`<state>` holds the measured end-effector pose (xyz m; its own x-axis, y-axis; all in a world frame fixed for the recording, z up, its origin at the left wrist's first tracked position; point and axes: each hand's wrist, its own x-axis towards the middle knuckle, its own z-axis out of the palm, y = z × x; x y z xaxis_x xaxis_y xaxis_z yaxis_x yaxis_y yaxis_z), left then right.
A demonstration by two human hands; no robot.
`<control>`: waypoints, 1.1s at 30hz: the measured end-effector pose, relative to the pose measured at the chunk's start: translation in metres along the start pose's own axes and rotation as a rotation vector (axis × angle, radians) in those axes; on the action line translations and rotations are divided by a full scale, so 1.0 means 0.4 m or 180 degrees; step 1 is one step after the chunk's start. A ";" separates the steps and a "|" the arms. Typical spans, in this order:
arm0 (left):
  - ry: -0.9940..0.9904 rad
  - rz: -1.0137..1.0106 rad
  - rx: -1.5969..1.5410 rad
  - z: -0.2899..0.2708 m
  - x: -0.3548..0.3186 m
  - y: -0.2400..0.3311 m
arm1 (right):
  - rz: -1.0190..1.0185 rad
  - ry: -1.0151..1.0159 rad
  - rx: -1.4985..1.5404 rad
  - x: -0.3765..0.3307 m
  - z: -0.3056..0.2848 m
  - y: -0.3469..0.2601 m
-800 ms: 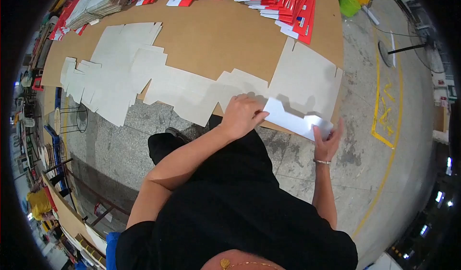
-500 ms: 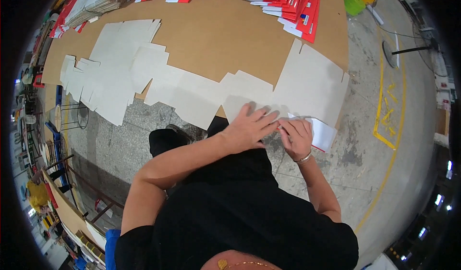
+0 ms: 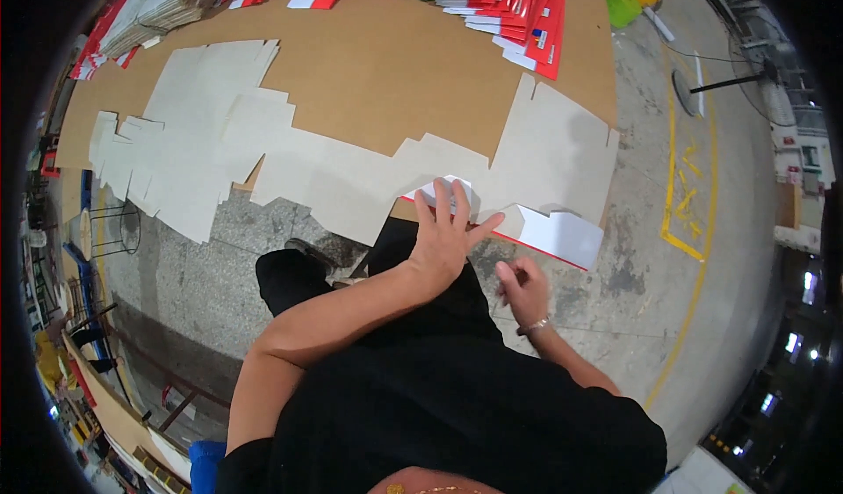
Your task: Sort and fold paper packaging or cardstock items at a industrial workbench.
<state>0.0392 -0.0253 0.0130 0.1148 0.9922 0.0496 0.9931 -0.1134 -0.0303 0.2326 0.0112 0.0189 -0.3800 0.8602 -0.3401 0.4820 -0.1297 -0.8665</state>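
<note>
A flat folded carton (image 3: pixel 559 237), white with a red edge, lies along the table's near edge on top of grey cardboard sheets. My left hand (image 3: pixel 442 241) presses on the carton's left part with its fingers spread, covering some of it. Just off the near edge, apart from the carton, is my right hand (image 3: pixel 525 294). Its fingers are curled in, and whatever they may hold is hidden. Under the carton spread the large grey cardboard sheets (image 3: pixel 342 173), with cut and notched outlines, overlapping one another.
A fanned row of red and white flat cartons (image 3: pixel 527 24) lines the far side of the brown tabletop (image 3: pixel 386 72). At far left lies a tied cardboard stack (image 3: pixel 162 11). A stand (image 3: pixel 720 87) and a green bin (image 3: pixel 622 7) are on the floor at right.
My left hand has shifted slightly left and now lies flat with spread fingers. My right hand has drawn back from the carton toward me, exposing more of its white surface and red edge.
</note>
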 end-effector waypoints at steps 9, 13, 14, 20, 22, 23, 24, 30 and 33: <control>-0.0027 0.0343 -0.1480 0.017 -0.021 -0.032 | -0.1242 0.1621 -0.0381 0.082 0.042 0.049; -0.0016 0.0764 -0.1373 0.001 -0.071 -0.063 | -0.2694 0.0508 -0.2414 0.146 0.089 -0.159; -0.0328 0.0724 -0.1423 -0.034 -0.081 -0.061 | -0.2701 0.0143 -0.3008 0.161 0.095 -0.156; -0.0816 -0.1359 -0.0060 -0.099 -0.210 -0.242 | -0.2360 -0.0909 -0.3548 0.242 0.149 -0.249; -0.0184 -0.1246 -0.0235 -0.018 -0.239 -0.307 | -0.2919 -0.0851 -0.3449 0.272 0.201 -0.194; 0.0174 -0.1066 -0.0402 0.023 -0.256 -0.330 | -0.2988 -0.0895 -0.3426 0.264 0.211 -0.174; 0.0181 -0.1130 -0.0390 0.045 -0.255 -0.344 | -0.2982 -0.0831 -0.3568 0.260 0.202 -0.155; -0.1243 -0.0249 -0.0882 -0.100 -0.171 -0.421 | -0.3061 -0.0674 -0.3283 0.239 0.115 -0.136; -0.1968 0.0187 -0.1739 -0.089 -0.076 -0.497 | -0.4030 -0.0281 -0.2027 0.269 0.021 -0.113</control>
<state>-0.1607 -0.0348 0.0533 0.2911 0.8156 -0.5000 0.8761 -0.0173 0.4818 0.1632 0.1055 0.0183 -0.8523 0.1897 0.4874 0.0430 0.9542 -0.2962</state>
